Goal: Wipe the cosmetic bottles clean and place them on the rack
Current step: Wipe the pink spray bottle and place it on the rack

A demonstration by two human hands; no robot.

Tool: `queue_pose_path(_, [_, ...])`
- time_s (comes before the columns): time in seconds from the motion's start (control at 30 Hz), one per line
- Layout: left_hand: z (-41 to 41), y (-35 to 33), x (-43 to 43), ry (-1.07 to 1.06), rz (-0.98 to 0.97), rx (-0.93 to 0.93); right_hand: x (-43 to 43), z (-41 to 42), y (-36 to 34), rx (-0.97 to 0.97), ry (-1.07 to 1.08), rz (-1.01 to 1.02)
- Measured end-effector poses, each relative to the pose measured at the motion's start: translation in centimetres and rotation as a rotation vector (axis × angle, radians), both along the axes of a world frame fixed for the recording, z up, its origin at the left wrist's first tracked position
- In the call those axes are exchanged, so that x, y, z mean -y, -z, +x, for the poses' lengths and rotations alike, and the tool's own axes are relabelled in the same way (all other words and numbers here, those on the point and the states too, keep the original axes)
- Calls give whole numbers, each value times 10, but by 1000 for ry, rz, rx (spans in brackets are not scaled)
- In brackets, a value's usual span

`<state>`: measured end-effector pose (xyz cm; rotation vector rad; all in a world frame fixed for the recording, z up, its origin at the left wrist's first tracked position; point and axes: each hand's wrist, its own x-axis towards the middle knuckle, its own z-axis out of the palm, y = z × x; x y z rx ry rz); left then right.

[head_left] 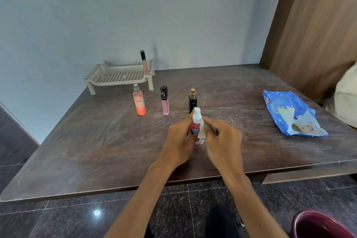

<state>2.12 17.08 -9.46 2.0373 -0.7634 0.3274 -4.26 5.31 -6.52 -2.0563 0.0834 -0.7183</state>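
a: count of bottles?
b: five. three upright in a row on table: orange spray bottle, pink gloss tube, dark perfume bottle. one on rack. one white-capped bottle in hand. also one blue wipes pack, far right.
a: rack contents?
b: single slim gloss tube, upright at back right corner.
a: held bottle versus hands?
b: between both, just in front of dark perfume bottle. left hand curled round body; right hand pinching white wipe against its side.
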Motion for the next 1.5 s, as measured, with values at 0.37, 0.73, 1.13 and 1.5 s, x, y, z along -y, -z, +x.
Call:
queue_pose_path(0.37, [14,-9,-7,97,199,-134,11,10,-12,-104,-64,-44])
queue_pose_path(0.73, [1,-6,0,56,69,-114,-2,-1,0,112,72,147])
queue_pose_path(1.13, [-3,0,-2,-16,-85,-10,6,13,-2,123,-2,62])
queue_pose_path(1.5, [-5,1,2,20,17,6,10,13,-21,187,6,92])
